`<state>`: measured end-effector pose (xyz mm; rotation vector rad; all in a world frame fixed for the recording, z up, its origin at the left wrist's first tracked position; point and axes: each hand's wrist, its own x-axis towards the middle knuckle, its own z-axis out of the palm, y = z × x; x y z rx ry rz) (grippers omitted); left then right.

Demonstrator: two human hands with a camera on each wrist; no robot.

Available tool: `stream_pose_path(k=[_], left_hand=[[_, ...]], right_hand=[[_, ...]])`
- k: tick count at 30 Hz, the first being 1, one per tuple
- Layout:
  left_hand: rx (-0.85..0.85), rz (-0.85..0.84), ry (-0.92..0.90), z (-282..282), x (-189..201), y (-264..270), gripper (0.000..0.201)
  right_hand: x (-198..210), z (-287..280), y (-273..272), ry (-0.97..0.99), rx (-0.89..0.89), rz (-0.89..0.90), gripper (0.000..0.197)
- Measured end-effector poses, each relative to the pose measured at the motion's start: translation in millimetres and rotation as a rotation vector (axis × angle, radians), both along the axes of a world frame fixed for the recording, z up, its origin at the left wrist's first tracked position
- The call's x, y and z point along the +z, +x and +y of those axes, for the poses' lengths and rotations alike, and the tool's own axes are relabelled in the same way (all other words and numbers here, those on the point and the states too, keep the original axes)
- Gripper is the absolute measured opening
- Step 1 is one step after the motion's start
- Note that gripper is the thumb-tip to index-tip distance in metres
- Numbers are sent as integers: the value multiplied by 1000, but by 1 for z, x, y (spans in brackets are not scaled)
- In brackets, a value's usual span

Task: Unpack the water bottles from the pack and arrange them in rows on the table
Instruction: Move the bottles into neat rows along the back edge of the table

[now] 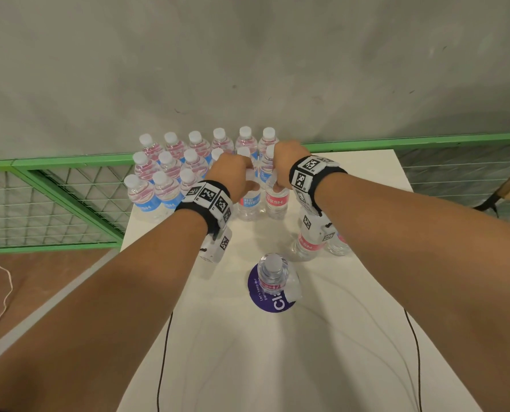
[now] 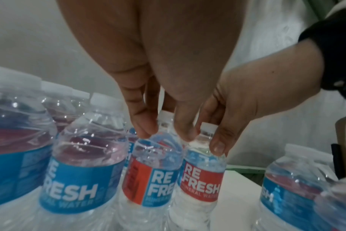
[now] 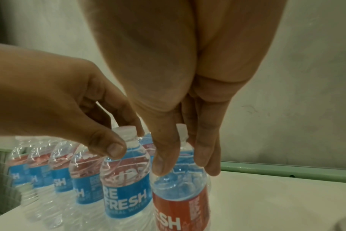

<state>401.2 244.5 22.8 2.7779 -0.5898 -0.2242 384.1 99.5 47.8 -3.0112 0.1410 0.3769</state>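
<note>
Several clear water bottles with white caps and blue or red labels stand in three rows (image 1: 170,173) at the far left of the white table (image 1: 351,337). My left hand (image 2: 164,134) grips the neck of an upright bottle (image 2: 154,179) beside the near row. My right hand (image 3: 183,164) pinches the neck of the red-labelled bottle (image 3: 180,203) just right of it. Both held bottles (image 1: 249,203) (image 1: 277,200) stand side by side and upright. Whether their bases touch the table cannot be told. No pack is in view.
Two loose bottles (image 1: 307,245) (image 1: 340,246) stand under my right wrist. A single bottle (image 1: 273,275) stands on a round purple sticker (image 1: 259,298) mid-table. Thin black cables (image 1: 163,352) cross the near table. A green mesh fence (image 1: 54,197) and a grey wall lie behind.
</note>
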Motion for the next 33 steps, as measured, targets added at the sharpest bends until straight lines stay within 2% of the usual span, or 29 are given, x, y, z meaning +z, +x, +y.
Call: stream_pose_path(k=[5, 11, 18, 21, 23, 24, 29, 33], left_hand=[[-36, -15, 20, 4, -2, 4, 43], [-78, -54, 90, 3, -3, 8, 44], [-62, -62, 101, -3, 0, 6, 39], [-85, -88, 116, -3, -3, 6, 41], [-97, -97, 130, -3, -4, 7, 41], [-100, -103, 134, -3, -5, 7, 41], [-91, -101, 109, 0, -5, 8, 42], [-86, -105, 110, 0, -5, 7, 42]], right_hand=[[2, 3, 1, -5, 8, 30, 45], [2, 7, 2, 10, 54, 39, 38], [2, 13, -1, 0, 115, 46, 52], [6, 8, -3, -24, 187, 114, 53], [7, 4, -6, -44, 242, 180, 63], [7, 2, -6, -54, 245, 185, 62], [4, 3, -5, -50, 167, 102, 35], [4, 3, -4, -54, 105, 61, 53]])
